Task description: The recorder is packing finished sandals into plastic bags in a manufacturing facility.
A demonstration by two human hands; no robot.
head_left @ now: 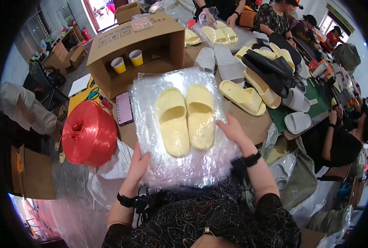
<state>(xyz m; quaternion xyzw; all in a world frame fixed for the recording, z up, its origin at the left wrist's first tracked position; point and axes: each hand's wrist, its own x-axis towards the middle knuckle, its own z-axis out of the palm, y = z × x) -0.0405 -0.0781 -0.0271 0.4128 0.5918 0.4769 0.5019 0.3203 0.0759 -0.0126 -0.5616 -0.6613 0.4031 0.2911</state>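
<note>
A pair of pale yellow slide slippers (188, 124) lies side by side, toes away from me, on a stack of clear plastic bags (148, 99). My left hand (140, 164) grips the stack's lower left edge, thumb on top. At the right edge, my right hand (233, 130) holds the plastic beside the right slipper; most of its fingers are tucked out of sight. Neither hand touches the slippers. The plastic is wrinkled and glossy, and it lies over the near edge of the table, close to my body.
A cardboard box (138, 39) lies open toward me with yellow paper cups (118, 65) inside. Left are a phone (124, 108), a red twine roll (89, 134) and teal scissors (93, 94). Loose slippers (270, 72) pile up at right. Across the table, a person (220, 12) handles bagged yellow slippers.
</note>
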